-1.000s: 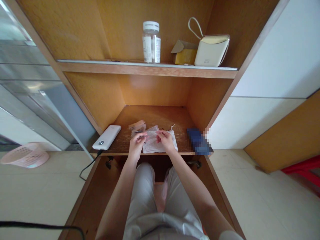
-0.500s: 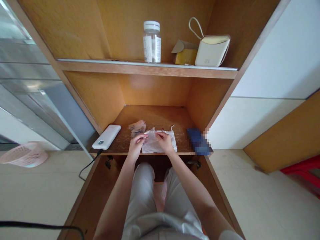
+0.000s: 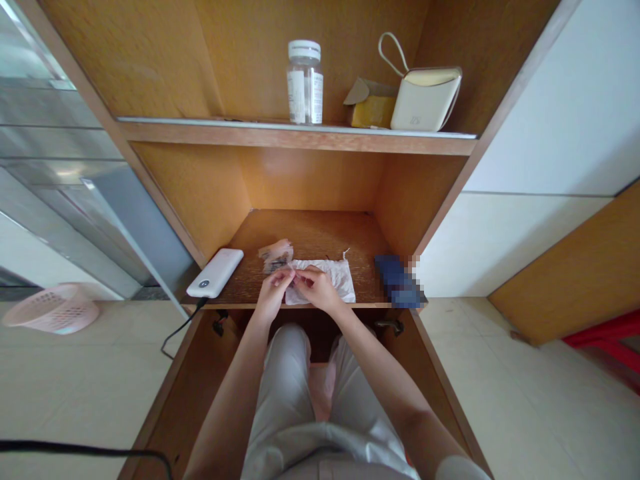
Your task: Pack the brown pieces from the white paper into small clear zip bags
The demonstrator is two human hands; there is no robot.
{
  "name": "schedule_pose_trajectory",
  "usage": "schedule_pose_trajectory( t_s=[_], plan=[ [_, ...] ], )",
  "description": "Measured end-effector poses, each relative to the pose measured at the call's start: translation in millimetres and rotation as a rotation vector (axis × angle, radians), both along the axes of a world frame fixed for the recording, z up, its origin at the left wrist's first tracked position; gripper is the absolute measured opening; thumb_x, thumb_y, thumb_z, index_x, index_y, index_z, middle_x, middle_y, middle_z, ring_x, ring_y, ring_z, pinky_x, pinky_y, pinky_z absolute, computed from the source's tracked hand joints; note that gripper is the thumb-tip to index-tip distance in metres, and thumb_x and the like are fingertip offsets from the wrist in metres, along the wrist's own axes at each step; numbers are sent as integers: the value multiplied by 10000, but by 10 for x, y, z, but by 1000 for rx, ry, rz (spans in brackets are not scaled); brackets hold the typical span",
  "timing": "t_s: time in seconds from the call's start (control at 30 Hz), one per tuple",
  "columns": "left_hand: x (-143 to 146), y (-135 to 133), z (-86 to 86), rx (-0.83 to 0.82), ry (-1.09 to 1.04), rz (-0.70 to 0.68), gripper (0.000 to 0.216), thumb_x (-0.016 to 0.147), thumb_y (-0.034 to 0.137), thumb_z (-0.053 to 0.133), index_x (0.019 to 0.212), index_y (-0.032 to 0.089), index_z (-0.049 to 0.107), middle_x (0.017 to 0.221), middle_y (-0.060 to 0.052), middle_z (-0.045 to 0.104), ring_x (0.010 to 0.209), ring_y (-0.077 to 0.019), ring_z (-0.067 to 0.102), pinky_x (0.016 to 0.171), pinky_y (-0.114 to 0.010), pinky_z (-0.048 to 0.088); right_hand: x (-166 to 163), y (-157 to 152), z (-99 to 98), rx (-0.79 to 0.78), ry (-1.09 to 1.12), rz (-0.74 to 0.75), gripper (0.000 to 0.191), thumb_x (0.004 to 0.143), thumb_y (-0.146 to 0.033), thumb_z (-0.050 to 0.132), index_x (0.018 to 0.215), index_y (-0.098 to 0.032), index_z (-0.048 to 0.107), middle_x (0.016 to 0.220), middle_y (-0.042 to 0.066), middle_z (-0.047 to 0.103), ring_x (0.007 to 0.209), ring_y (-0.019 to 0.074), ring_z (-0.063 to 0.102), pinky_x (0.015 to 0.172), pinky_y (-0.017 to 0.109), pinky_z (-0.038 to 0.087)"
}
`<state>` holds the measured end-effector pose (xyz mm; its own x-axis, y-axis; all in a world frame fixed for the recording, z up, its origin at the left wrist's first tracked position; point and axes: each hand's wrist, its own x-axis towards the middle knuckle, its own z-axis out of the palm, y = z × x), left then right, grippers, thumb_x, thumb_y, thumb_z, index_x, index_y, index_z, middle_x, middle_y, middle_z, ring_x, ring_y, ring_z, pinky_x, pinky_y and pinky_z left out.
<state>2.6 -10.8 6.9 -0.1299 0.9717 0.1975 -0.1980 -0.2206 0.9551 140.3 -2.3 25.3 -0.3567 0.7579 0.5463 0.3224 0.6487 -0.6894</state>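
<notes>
My left hand (image 3: pixel 273 291) and my right hand (image 3: pixel 318 289) meet over the lower shelf, fingertips pinched close together. Between them is a small clear plastic bag (image 3: pixel 291 265), mostly hidden by the fingers. Each hand is closed on it. Under the hands lies a white drawstring pouch (image 3: pixel 343 281), flat near the shelf's front edge, its cord end sticking up at the back. Just beyond my left hand rests a crinkled clear packet (image 3: pixel 277 252) with dark things inside that I cannot make out.
A white power bank (image 3: pixel 216 273) with a black cable lies left on the lower shelf (image 3: pixel 310 230); a dark blue, blurred item (image 3: pixel 395 277) lies right. Above stand a clear jar (image 3: pixel 305 83), a yellow box (image 3: pixel 373 110) and a cream strapped case (image 3: pixel 425 100). A pink basket (image 3: pixel 53 310) is on the floor.
My right hand has moved left to meet my left hand. The plastic bag, spread between them before, is now gathered and largely covered by the fingers.
</notes>
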Motion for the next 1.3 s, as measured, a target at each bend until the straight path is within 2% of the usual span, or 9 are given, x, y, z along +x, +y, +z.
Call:
schedule_pose_trajectory(
  t_s=[0.4,0.6,0.87,1.3],
  plan=[
    [-18,18,-43,4,-11,11,143,643,293,703,658,164,643,729,-24,625,719,-162,579,667,-262,440,5,24,24,29,-62,36,238,803,-138,523,995,-170,661,787,37,608,689,113,518,669,233,425],
    [-33,33,-78,-20,-73,0,103,658,264,656,674,163,653,789,-30,634,743,-160,583,650,-251,434,-1,78,52,3,-87,4,184,811,-162,530,901,-169,690,750,30,624,630,98,513,615,210,406],
    [-26,41,-63,4,58,28,56,637,216,637,665,168,641,734,-25,619,731,-165,565,673,-259,422,1,124,82,-21,-187,0,207,838,-158,494,861,-186,698,786,32,680,669,116,558,638,218,399],
    [-44,33,-63,35,173,38,43,671,195,568,647,177,599,688,3,590,685,-145,537,633,-229,396,-23,135,113,21,-244,-117,185,806,-144,508,702,-169,659,664,12,642,581,96,531,579,202,353]
  ],
)
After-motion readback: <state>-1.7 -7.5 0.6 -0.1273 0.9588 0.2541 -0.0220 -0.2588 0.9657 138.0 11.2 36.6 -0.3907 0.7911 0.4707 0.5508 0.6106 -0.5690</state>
